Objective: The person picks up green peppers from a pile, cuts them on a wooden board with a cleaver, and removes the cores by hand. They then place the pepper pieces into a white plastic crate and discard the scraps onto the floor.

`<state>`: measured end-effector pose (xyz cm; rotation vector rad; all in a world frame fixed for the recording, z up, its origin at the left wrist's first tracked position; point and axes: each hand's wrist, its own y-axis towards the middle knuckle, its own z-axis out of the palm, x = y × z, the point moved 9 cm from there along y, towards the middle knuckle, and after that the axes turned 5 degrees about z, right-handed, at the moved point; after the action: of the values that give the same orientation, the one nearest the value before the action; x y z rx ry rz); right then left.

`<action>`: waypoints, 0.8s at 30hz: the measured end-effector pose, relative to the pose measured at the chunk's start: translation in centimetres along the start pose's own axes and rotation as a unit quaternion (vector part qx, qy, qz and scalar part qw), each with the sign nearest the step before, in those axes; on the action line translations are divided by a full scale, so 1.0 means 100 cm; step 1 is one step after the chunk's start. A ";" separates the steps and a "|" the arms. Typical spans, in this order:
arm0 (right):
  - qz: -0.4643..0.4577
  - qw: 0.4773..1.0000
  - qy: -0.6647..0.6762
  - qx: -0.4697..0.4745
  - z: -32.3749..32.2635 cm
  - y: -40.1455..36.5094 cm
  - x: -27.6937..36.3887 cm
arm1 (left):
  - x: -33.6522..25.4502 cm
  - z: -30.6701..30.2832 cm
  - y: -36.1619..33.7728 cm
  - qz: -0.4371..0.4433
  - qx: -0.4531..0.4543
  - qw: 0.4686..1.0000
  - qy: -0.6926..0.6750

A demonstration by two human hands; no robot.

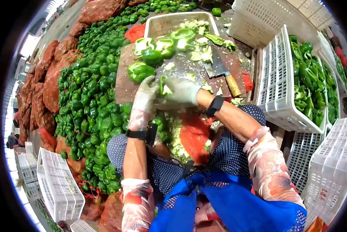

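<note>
My gloved left hand (pixel 147 92) and gloved right hand (pixel 182 91) meet over the near edge of a brown cutting board (pixel 125 91). Between them is a cut piece of green bell pepper (pixel 164 86), its pale inside showing, with the fingers of both hands closed on it. The right hand is slightly blurred. Just beyond my left fingers lies a whole green bell pepper (pixel 140 72). Opened pepper halves (pixel 165 47) sit farther back on the board. A cleaver with a wooden handle (pixel 232 84) lies flat on the right, beside pale pepper scraps (pixel 201 55).
A big heap of green peppers (pixel 94 96) and red mesh sacks (pixel 46 87) lie to the left. A white tub (pixel 152 26) stands behind the board. White crates (pixel 276 85) on the right hold cut peppers (pixel 309 81). A red mesh bag (pixel 196 135) and scraps lie below the board.
</note>
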<state>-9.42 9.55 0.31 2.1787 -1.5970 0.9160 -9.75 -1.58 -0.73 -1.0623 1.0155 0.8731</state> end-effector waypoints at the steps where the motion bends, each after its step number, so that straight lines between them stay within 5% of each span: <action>1: 0.077 0.993 0.080 0.038 -0.015 -0.011 0.006 | -0.013 0.003 -0.004 0.026 -0.004 0.999 -0.035; 2: -0.016 0.971 0.234 -0.049 -0.024 -0.013 0.005 | -0.020 0.007 -0.004 0.051 -0.007 0.996 -0.074; 4: -0.043 0.977 0.202 -0.048 -0.037 -0.024 0.025 | -0.022 0.015 -0.005 0.070 0.036 0.992 -0.095; 6: -0.021 0.956 0.289 0.041 -0.035 -0.038 0.041 | -0.025 0.028 -0.011 0.048 0.035 0.992 -0.115; 7: -0.031 0.947 0.317 0.050 -0.033 -0.040 0.042 | -0.011 0.030 -0.005 -0.042 0.051 0.989 -0.134; 9: -0.027 0.916 0.393 0.077 -0.031 -0.046 0.047 | -0.024 0.038 -0.013 -0.013 0.046 0.988 -0.150; 10: -0.037 0.918 0.389 0.073 -0.030 -0.045 0.048 | -0.031 0.041 -0.015 0.002 0.043 0.987 -0.157; 11: -0.047 0.919 0.384 0.069 -0.030 -0.043 0.048 | -0.028 0.037 -0.011 0.045 0.131 0.978 -0.158; 13: -0.059 0.958 0.280 0.032 -0.030 -0.039 0.046 | -0.034 0.032 -0.013 0.169 0.116 0.977 0.051; 15: -0.036 0.985 0.166 -0.026 -0.033 -0.035 0.044 | -0.036 0.031 -0.013 0.217 0.098 0.965 0.111; 17: -0.027 0.993 0.032 -0.114 -0.036 -0.034 0.044 | -0.030 0.036 -0.008 0.191 0.081 0.978 0.021; 19: -0.012 0.993 0.048 -0.111 -0.040 -0.027 0.042 | -0.024 0.043 -0.001 0.068 0.084 0.976 -0.191; 20: -0.002 0.993 0.052 -0.107 -0.044 -0.026 0.041 | -0.025 0.044 -0.001 0.072 0.088 0.972 -0.205; 22: -0.058 0.983 0.120 -0.123 -0.060 -0.030 0.050 | -0.028 0.046 -0.001 0.084 0.098 0.964 -0.234; 23: -0.030 0.937 0.343 -0.057 -0.058 -0.034 0.042 | -0.030 0.039 0.007 0.123 0.133 0.961 -0.211; 24: 0.000 0.838 0.545 0.015 -0.059 -0.043 0.046 | -0.041 0.049 -0.014 0.102 0.088 0.963 -0.233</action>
<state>-6.49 10.95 8.32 1.1641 -0.9600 1.7283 -8.57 2.39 4.34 -0.5672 0.7907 1.1155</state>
